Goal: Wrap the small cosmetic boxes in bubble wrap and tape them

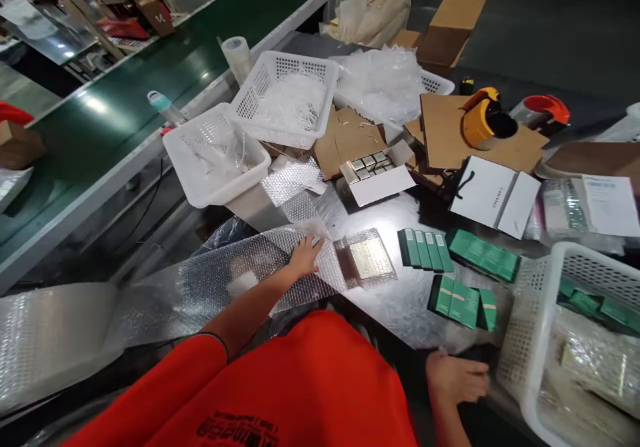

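Note:
My left hand (305, 256) lies with spread fingers on a long sheet of bubble wrap (195, 287), which runs from a large roll (55, 334) at the far left. Just right of that hand is a flat gold package (371, 258) in clear wrap. Near the table's front edge is my right hand (457, 377), its fingers apart and nothing in them. Above it stand green boxes (463, 300), with more green boxes (425, 250) in a row behind. At the right, a white basket (537, 340) holds wrapped packages and green boxes.
White baskets (215, 190) with plastic material stand at the back left, before a green conveyor (200, 47). An open box (383, 187) of small items, a white bag (493, 194), cardboard (440, 130) and tape dispensers (483, 127) occupy the back of the metal table.

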A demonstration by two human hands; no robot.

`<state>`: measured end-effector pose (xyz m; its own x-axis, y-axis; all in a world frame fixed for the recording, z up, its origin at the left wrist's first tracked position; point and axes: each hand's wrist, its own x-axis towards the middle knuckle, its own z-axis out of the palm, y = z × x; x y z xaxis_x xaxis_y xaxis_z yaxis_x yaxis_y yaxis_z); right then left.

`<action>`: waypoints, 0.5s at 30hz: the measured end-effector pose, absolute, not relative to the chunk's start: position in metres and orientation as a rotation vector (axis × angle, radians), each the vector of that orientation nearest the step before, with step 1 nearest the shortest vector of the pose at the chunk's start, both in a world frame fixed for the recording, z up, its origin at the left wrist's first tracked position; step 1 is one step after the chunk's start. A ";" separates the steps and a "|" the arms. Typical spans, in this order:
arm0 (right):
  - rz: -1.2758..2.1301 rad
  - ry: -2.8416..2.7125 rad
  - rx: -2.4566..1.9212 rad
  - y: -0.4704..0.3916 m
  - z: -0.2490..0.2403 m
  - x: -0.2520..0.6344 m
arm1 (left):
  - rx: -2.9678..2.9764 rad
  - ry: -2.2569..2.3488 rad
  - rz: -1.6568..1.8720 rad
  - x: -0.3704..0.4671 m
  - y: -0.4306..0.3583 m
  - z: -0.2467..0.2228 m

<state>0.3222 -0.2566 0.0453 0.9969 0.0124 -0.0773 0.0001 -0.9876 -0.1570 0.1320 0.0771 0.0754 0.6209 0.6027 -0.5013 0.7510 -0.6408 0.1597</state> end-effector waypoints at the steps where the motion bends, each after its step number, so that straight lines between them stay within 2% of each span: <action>1: 0.023 -0.086 -2.925 -0.241 0.054 0.317 | 2.489 1.137 -0.522 0.130 0.076 0.076; 4: -0.064 -0.608 -2.754 -0.186 0.088 0.302 | 2.445 1.469 -0.287 0.122 0.079 0.074; 8: 0.104 -1.361 -2.506 -0.109 0.112 0.297 | 2.331 1.742 -0.168 0.113 0.100 0.066; 12: 0.290 -1.526 -2.641 -0.069 0.106 0.299 | 2.380 1.617 -0.064 0.099 0.121 0.061; 15: 0.287 -1.515 -2.708 -0.066 0.099 0.299 | 2.360 1.616 0.023 0.070 0.135 0.064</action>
